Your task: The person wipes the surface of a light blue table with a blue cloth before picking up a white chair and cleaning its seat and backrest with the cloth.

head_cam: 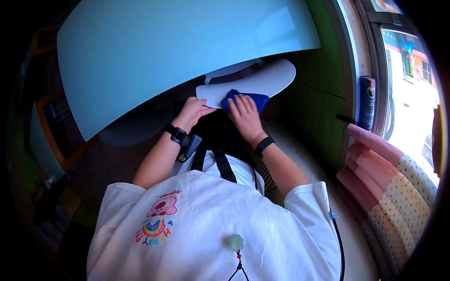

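Observation:
A curved white panel (262,78), probably a plastic chair's backrest, sits by the edge of the pale blue tabletop (182,42). My left hand (192,110) grips its near left corner, thumb on top and fingers below. My right hand (245,114) presses a dark blue cloth (260,100) against the panel's near edge, fingers spread over the fabric. Part of the cloth is hidden beneath that hand. Behind the panel, another pale curved part shows in the shadow under the table.
A green panel (316,95) stands to the right, beside a window (409,95). A dark blue bottle or can (367,102) stands by the window frame. Patterned pink and cream fabric (390,179) hangs at lower right. At far left is an orange-framed piece of furniture (51,133).

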Demonstrator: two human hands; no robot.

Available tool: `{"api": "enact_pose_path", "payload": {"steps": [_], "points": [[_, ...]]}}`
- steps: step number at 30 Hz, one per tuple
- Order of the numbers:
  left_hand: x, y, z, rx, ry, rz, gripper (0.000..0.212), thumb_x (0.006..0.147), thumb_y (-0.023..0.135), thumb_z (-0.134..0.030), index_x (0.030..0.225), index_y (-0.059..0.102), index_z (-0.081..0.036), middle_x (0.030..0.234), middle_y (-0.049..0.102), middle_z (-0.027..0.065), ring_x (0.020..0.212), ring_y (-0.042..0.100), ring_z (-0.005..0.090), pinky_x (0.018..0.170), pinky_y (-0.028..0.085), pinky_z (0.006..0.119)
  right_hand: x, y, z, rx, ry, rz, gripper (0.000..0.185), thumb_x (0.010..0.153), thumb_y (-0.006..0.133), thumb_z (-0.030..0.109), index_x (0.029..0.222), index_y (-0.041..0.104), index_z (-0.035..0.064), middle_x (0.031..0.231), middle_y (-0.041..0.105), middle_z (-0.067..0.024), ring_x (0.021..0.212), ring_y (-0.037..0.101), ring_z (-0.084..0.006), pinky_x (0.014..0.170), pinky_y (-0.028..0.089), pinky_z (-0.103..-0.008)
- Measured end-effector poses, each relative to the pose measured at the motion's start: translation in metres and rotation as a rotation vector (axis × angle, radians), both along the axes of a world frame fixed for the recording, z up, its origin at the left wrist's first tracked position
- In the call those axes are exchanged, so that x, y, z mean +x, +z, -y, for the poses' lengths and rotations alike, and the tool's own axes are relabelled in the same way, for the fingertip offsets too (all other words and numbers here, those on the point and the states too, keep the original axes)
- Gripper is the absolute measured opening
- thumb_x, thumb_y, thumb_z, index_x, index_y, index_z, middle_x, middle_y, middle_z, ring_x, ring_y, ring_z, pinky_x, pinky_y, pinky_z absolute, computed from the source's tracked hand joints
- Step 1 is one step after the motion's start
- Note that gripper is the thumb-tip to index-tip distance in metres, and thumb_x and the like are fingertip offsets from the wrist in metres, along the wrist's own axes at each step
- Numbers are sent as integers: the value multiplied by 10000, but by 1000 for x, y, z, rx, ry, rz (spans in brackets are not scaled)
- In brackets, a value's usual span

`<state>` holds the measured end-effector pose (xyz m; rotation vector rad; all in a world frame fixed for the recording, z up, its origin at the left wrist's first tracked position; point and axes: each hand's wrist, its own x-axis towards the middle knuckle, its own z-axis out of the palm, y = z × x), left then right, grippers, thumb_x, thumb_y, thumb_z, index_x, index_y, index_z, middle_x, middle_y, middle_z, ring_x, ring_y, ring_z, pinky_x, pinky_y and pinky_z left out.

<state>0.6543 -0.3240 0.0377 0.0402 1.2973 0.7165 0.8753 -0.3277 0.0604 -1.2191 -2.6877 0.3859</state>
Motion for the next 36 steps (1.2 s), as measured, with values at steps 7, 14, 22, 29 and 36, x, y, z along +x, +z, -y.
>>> {"api": "enact_pose_path", "payload": {"steps": [7, 14, 22, 29, 36], "points": [[1, 3, 0, -17, -25, -55, 259, 939, 484, -14, 1137, 506, 151, 1152, 600, 243, 1051, 642, 334, 954, 529, 449, 16, -1, -22, 55, 269, 34, 520, 841, 517, 140, 1355, 465, 75, 1256, 571, -143, 1182, 540, -278, 1052, 388, -390], [6, 5, 1, 4, 33, -8, 277, 944, 462, 3, 1165, 481, 168, 1168, 588, 260, 1078, 626, 360, 960, 526, 455, 111, 12, -62, 121, 113, 247, 440, 856, 510, 116, 1294, 522, 83, 1335, 543, -120, 1287, 469, -279, 1121, 308, -428], [1, -8, 5, 8, -23, -137, 226, 927, 510, -25, 1102, 542, 115, 1058, 635, 208, 952, 666, 292, 830, 568, 382, -21, 8, -1, -44, 173, -97, 440, 837, 530, 119, 1266, 525, 24, 1283, 554, -185, 1234, 504, -322, 1085, 335, -457], [3, -2, 8, 9, 37, -85, 216, 934, 509, -32, 1095, 544, 107, 1061, 632, 209, 966, 663, 292, 842, 562, 378, 27, -3, -30, 50, 280, 63, 464, 857, 502, 122, 1316, 497, 56, 1278, 564, -158, 1227, 517, -267, 1130, 294, -443], [7, 7, 5, 53, 27, -10, 303, 970, 471, -47, 1195, 462, 156, 1198, 569, 260, 1106, 611, 358, 974, 514, 454, 90, 11, -47, 75, 116, 194, 457, 859, 504, 112, 1315, 515, 85, 1326, 550, -119, 1286, 469, -267, 1132, 273, -465]]}}
